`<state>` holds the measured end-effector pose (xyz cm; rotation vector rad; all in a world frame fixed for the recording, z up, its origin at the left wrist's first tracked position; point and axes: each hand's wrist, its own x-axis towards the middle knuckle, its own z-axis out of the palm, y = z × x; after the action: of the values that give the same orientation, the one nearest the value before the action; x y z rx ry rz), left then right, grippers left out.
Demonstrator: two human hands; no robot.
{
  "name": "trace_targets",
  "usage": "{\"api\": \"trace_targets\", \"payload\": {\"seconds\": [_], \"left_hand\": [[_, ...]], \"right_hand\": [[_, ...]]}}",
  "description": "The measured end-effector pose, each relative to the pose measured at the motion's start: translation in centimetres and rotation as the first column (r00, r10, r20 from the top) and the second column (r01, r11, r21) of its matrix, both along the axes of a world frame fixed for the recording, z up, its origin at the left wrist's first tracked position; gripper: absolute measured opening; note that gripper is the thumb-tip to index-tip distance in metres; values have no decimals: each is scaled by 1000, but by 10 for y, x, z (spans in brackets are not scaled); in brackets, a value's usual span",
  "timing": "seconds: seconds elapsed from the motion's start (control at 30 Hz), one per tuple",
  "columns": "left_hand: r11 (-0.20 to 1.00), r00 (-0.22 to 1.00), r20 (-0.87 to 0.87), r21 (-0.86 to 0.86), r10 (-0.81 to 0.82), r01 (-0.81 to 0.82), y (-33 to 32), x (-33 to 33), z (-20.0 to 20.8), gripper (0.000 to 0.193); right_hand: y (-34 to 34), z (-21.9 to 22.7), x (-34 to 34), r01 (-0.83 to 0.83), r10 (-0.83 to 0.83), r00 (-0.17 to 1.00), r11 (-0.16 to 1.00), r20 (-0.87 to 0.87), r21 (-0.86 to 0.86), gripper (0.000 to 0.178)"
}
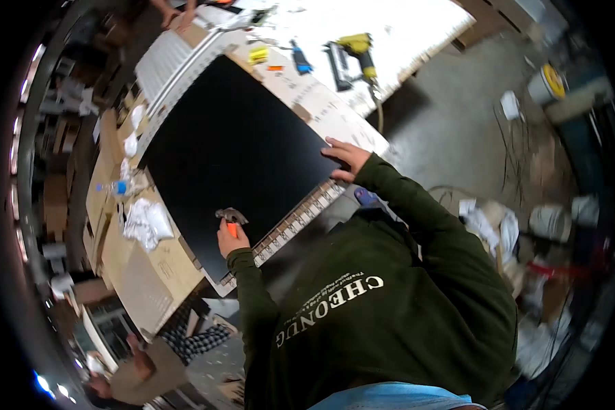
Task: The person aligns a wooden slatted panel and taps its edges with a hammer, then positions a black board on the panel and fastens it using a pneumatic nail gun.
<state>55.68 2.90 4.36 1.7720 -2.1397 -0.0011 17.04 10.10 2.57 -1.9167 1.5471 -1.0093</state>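
Observation:
A large black panel (225, 143) lies flat on the worktable in front of me. Over its near left part, my left hand (232, 240) is closed round the orange handle of a hammer (234, 216), whose curved metal head points away from me. The fingers of my right hand (347, 160) are spread, resting at the panel's right corner. Along the near edge of the panel runs a strip with a row of slots (299, 225).
A yellow-and-black nail gun (357, 51) with a hose lies at the far right, near a blue-handled tool (299, 58) and a yellow block (258, 55). White cloth (145, 224) and a plastic bottle (119, 186) are on the left. Other people stand far left and lower left.

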Motion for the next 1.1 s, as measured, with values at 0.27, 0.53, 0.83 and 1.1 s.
{"api": "trace_targets", "payload": {"seconds": [0.27,0.53,0.83,1.1], "left_hand": [[992,993,16,41,-117,116,8,2,-4,40],[979,985,71,144,-158,147,-4,8,0,42],[965,972,89,167,-219,202,-3,13,0,45],[966,969,82,129,-235,223,-5,14,0,43]], "right_hand": [[99,-36,37,582,-583,813,813,-13,-10,31],[126,-49,90,787,-727,615,592,305,-175,24],[85,-20,103,564,-650,695,758,307,328,57],[78,-12,106,585,-655,725,750,215,309,57]]}}
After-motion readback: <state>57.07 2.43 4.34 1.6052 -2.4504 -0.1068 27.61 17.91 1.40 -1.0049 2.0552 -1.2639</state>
